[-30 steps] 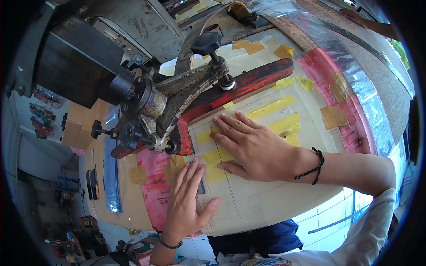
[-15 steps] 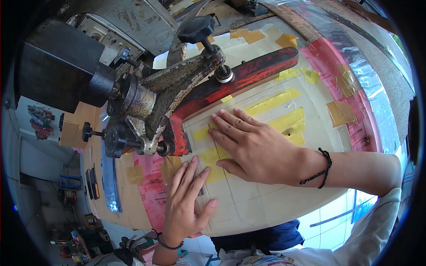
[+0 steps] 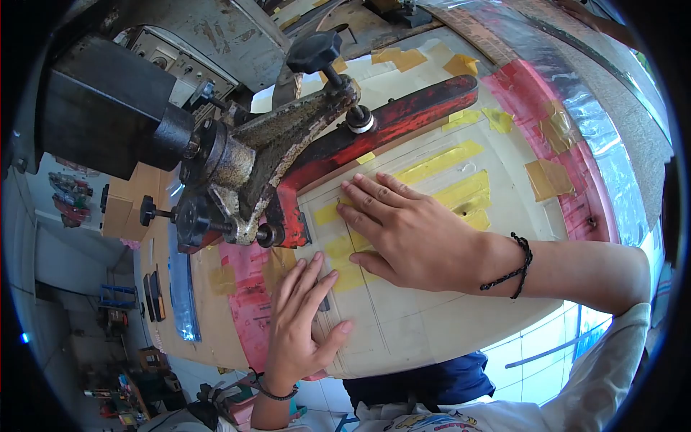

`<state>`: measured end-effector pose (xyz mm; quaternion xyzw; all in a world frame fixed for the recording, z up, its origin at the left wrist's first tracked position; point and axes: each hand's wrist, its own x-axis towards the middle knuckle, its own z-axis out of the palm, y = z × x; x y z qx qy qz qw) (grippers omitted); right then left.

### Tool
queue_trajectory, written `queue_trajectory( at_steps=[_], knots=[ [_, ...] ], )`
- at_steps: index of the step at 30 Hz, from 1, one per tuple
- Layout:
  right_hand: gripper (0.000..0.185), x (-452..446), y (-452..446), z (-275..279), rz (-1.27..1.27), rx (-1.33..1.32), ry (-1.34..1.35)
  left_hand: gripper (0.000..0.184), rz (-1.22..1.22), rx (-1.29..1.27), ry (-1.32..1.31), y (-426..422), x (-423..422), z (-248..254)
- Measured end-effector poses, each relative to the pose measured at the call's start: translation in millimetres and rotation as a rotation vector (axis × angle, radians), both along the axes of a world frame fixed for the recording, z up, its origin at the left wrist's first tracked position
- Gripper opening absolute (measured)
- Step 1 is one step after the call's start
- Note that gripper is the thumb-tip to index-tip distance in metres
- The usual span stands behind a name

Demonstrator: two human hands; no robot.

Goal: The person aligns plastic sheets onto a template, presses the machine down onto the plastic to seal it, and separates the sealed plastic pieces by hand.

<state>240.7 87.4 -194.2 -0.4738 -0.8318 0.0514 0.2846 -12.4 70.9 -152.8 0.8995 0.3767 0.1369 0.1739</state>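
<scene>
My right hand (image 3: 407,234) lies flat on a cream sheet-covered surface (image 3: 446,324) marked with ruled lines and yellow tape (image 3: 468,194). Its fingers are stretched out, pointing to the upper left. Lower and to the left, my left hand (image 3: 296,324) rests with fingers extended and thumb apart at the surface's left edge. Just beyond both sets of fingertips stands an L-shaped red-and-black bar (image 3: 389,122) with worn paint. A cast metal bracket (image 3: 277,155) with black knobs (image 3: 314,52) reaches over that bar. Neither hand grips anything.
A dark machine head (image 3: 108,101) carries the bracket at upper left. Red covering (image 3: 576,165) with brown tape patches (image 3: 549,178) borders the surface on the right. Black strips and a blue plastic-wrapped strip (image 3: 185,288) lie on the table at left. A machine panel stands behind.
The view has shifted slightly, and the machine appears a little farther right. Both hands keep nearly the same flat pose on the surface.
</scene>
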Motion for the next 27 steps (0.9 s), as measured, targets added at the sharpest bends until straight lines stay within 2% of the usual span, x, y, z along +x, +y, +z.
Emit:
queue_trajectory(
  at_steps=[12,21,27],
  knots=[
    [0.068,1.3,-4.1,1.3,0.013,-0.018,-0.038,0.061,0.003,0.025,0.000,-1.3,-1.3,-2.1],
    [0.067,2.7,0.9,-1.1,0.016,-0.003,-0.041,0.064,0.003,0.031,-0.037,-0.8,-2.6,-4.0],
    [0.060,1.0,-3.1,1.4,0.036,0.038,0.003,0.067,0.012,0.031,-0.015,-1.4,-1.6,-2.4]
  ],
)
